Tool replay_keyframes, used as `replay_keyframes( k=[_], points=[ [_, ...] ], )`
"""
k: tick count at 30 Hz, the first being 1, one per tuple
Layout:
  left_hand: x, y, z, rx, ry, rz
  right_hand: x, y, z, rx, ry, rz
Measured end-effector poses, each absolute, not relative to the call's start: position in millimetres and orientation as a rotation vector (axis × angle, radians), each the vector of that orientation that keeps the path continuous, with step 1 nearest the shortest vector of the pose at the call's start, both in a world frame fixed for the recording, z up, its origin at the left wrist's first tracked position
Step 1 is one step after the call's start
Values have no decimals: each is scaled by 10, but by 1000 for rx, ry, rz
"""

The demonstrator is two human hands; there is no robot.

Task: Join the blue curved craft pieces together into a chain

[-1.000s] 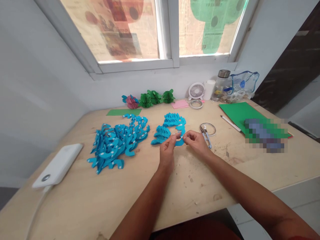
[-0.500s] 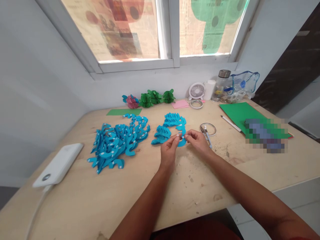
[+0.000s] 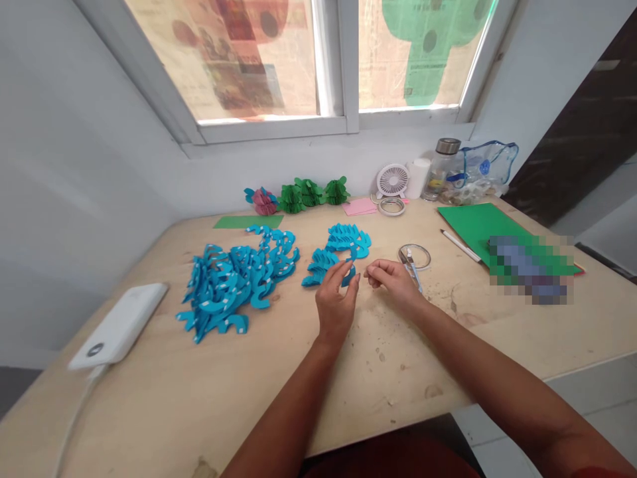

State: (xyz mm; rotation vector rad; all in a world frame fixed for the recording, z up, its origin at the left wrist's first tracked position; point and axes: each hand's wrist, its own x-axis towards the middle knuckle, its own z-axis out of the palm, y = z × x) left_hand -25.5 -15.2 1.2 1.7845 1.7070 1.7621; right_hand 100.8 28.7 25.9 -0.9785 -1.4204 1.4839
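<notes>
My left hand (image 3: 336, 302) is raised just above the wooden table (image 3: 249, 385), its thumb and forefinger curled round a blue paper piece (image 3: 350, 272). Close behind it lies a small stack of the same curved blue pieces (image 3: 343, 242). My right hand (image 3: 393, 277) sits a little to the right, fingertips pinched together; what they hold is too small to make out. A large loose pile of blue pieces (image 3: 233, 282) with white tape tabs lies to the left.
Small snips (image 3: 412, 269) and a clear tape ring (image 3: 422, 251) lie by my right hand. A white power bank (image 3: 119, 325) is at the left edge. Green paper sheets (image 3: 472, 222), a pen (image 3: 458, 245), a mini fan (image 3: 392, 180), a jar (image 3: 438, 169) and paper flowers (image 3: 308, 194) stand farther back.
My hands were together on one end of the blue piece. They have now drawn apart, the right hand pulling away to the right in a pinch and the left keeping the piece.
</notes>
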Motion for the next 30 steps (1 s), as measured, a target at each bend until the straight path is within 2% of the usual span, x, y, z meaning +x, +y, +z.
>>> replay_keyframes(
  k=[11,17,22,25,30],
  points=[
    [-235,-177,23,2060,1738,1685,1007,261,283,-994,-1287,1692],
    [-249,-142,3,1621,1566,1646,1054,354,253,-1014,-1218,1525],
    [-247,-97,-43,1172,1349,1669,1084,380,244,-1093,-1426,1296],
    [-231,-102,-18,1122,1323,1667,1065,346,233,-1107,-1558,1213],
    [-208,-127,40,1147,1295,1614,1022,328,150,-971,-1638,1260]
  ],
)
